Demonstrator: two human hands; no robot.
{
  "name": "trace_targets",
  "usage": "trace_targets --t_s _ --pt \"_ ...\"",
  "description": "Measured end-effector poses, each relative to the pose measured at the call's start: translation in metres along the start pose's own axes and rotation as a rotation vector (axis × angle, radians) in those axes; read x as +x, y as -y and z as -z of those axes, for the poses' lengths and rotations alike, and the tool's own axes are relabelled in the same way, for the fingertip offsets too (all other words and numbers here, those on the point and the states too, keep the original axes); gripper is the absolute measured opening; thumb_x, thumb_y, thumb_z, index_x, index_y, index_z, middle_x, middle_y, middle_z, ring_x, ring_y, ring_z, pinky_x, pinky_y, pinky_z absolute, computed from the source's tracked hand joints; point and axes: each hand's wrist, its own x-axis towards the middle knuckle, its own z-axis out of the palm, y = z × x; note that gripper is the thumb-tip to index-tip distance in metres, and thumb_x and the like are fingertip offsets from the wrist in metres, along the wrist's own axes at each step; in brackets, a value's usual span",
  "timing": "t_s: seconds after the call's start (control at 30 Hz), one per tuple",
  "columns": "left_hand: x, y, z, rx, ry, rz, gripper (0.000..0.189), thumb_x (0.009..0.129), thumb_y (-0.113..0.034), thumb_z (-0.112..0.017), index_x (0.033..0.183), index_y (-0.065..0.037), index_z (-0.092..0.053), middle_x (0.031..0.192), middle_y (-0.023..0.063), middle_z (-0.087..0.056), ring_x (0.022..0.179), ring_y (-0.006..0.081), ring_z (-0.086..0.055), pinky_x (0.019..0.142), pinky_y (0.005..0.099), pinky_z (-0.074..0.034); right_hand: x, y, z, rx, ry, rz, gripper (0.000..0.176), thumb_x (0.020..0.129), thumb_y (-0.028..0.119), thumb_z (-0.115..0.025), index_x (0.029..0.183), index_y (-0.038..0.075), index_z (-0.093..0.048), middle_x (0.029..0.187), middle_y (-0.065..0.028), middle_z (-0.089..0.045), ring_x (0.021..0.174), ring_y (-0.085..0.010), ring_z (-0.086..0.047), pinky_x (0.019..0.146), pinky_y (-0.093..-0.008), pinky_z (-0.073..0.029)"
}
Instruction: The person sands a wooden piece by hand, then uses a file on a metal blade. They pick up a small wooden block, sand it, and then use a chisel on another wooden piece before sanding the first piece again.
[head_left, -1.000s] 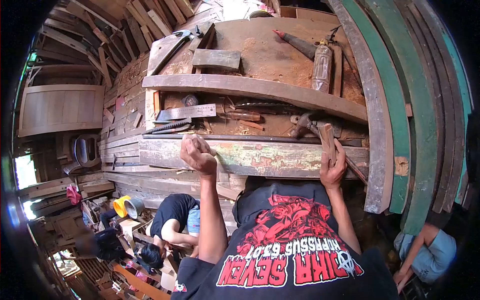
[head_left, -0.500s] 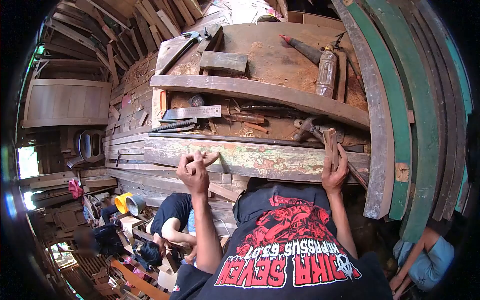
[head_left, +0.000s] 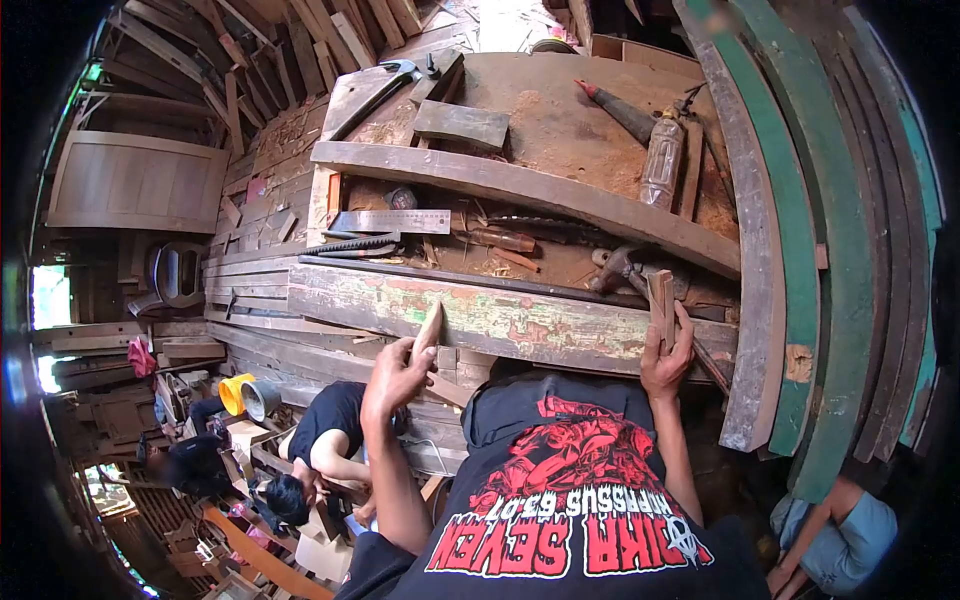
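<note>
My left hand (head_left: 395, 378) is closed around a small tapered wood piece (head_left: 430, 328), which points up at the near edge of a long board (head_left: 520, 318) with flaking green and yellow paint. My right hand (head_left: 667, 365) grips a narrow, grooved wooden piece (head_left: 661, 300), held upright over the board's right part. Just beyond the board lie a hammer (head_left: 622, 270), a metal ruler (head_left: 395, 221) and a wooden-handled tool (head_left: 497, 239).
Another hammer (head_left: 372, 100), a wood block (head_left: 461, 125) and a plastic bottle (head_left: 661, 165) rest on the bench's far part. Long green planks (head_left: 780, 250) flank the right side. A person (head_left: 330, 435) bends over at lower left; another person's legs (head_left: 835, 530) show at lower right.
My left hand has lowered and turned, so its wood piece now points upward instead of sideways. My right hand keeps its grip on the grooved piece. The whole view has shifted slightly.
</note>
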Motion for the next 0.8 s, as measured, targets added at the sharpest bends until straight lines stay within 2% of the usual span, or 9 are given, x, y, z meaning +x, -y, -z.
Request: trace_targets --t_s 0.07,0.1,0.2,0.4,0.43,0.53,0.57,0.7,0.8 --pt "0.003 -0.001 -0.011 0.032 -0.062 0.0 0.043 0.107 -0.039 -0.064 0.101 0.004 -0.068 0.073 0.0077 -0.069 0.061 0.0145 -0.061 0.058 0.0351 -0.05 0.0 -0.001 0.001 0.0 0.011 -0.005 0.056 0.106 0.034 -0.068 0.145 -0.005 -0.055 0.133 -0.0274 -0.068 0.119 -0.0433 -0.07 0.1 -0.0477 -0.055" --pt "0.009 0.0 -0.018 0.104 -0.163 -0.186 0.051 0.11 -0.046 -0.058 0.093 0.001 -0.063 0.07 0.0064 -0.062 0.058 0.0145 -0.057 0.056 0.0367 -0.047 0.0 0.0 0.001 0.002 0.015 -0.009 0.056 0.106 0.033 -0.068 0.145 -0.005 -0.055 0.133 -0.0274 -0.068 0.119 -0.0434 -0.07 0.1 -0.0478 -0.055" --pt "0.013 -0.004 -0.029 -0.347 -0.082 -0.114 0.048 0.115 -0.048 -0.047 0.106 -0.004 -0.065 0.072 0.0038 -0.061 0.056 0.0132 -0.054 0.054 0.0333 -0.046 -0.001 -0.001 0.0 0.007 0.012 -0.022 0.055 0.106 0.033 -0.068 0.144 -0.005 -0.056 0.132 -0.0273 -0.068 0.119 -0.0436 -0.069 0.1 -0.0479 -0.054" --pt "0.012 -0.055 -0.054 -0.88 -0.132 -0.087 0.049 0.116 -0.044 -0.042 0.137 -0.002 -0.057 0.084 0.0041 -0.062 0.067 0.0155 -0.059 0.063 0.032 -0.051 0.0 0.002 0.001 -0.014 0.022 -0.013 0.054 0.106 0.032 -0.068 0.143 -0.005 -0.056 0.133 -0.027 -0.068 0.12 -0.043 -0.069 0.101 -0.0487 -0.054" --pt "0.016 -0.05 -0.053 -0.969 -0.061 -0.101 0.047 0.116 -0.036 -0.044 0.144 0.0 -0.053 0.105 0.0107 -0.069 0.085 0.0192 -0.068 0.08 0.0366 -0.058 0.0 0.002 0.002 -0.016 0.018 -0.01 0.054 0.106 0.032 -0.068 0.143 -0.005 -0.056 0.133 -0.027 -0.068 0.121 -0.0431 -0.069 0.102 -0.0487 -0.053" --pt "0.016 -0.068 -0.057 -1.071 -0.027 -0.203 0.045 0.115 -0.03 -0.045 0.148 0.0 -0.049 0.127 0.017 -0.069 0.105 0.0238 -0.072 0.097 0.0398 -0.058 0.0 0.001 -0.001 -0.011 0.009 -0.002 0.054 0.106 0.032 -0.068 0.143 -0.005 -0.056 0.133 -0.027 -0.067 0.122 -0.0435 -0.068 0.103 -0.0486 -0.053" --pt "0.023 -0.06 -0.055 -1.122 0.071 -0.28 0.043 0.114 -0.021 -0.049 0.151 0.001 -0.047 0.143 0.0201 -0.063 0.127 0.0272 -0.066 0.11 0.0418 -0.053 -0.001 0.0 -0.001 -0.005 0.008 -0.003 0.054 0.106 0.032 -0.068 0.143 -0.005 -0.056 0.133 -0.0271 -0.067 0.122 -0.0438 -0.068 0.103 -0.0485 -0.053" --pt "0.014 -0.088 -0.054 -1.048 0.082 -0.386 0.044 0.111 -0.013 -0.053 0.152 0.002 -0.047 0.148 0.0188 -0.06 0.138 0.0276 -0.059 0.114 0.0421 -0.05 -0.001 0.001 -0.001 -0.013 0.005 0.008 0.054 0.106 0.032 -0.068 0.143 -0.005 -0.056 0.133 -0.0274 -0.067 0.121 -0.0454 -0.068 0.103 -0.0491 -0.053" --pt "0.012 -0.101 -0.058 -0.944 0.063 -0.486 0.045 0.11 -0.012 -0.055 0.152 0.003 -0.048 0.146 0.0171 -0.061 0.137 0.0267 -0.06 0.117 0.0415 -0.046 0.0 0.001 -0.002 -0.009 0.003 0.009 0.054 0.106 0.033 -0.068 0.143 -0.005 -0.056 0.132 -0.0277 -0.067 0.12 -0.046 -0.068 0.102 -0.0496 -0.053"
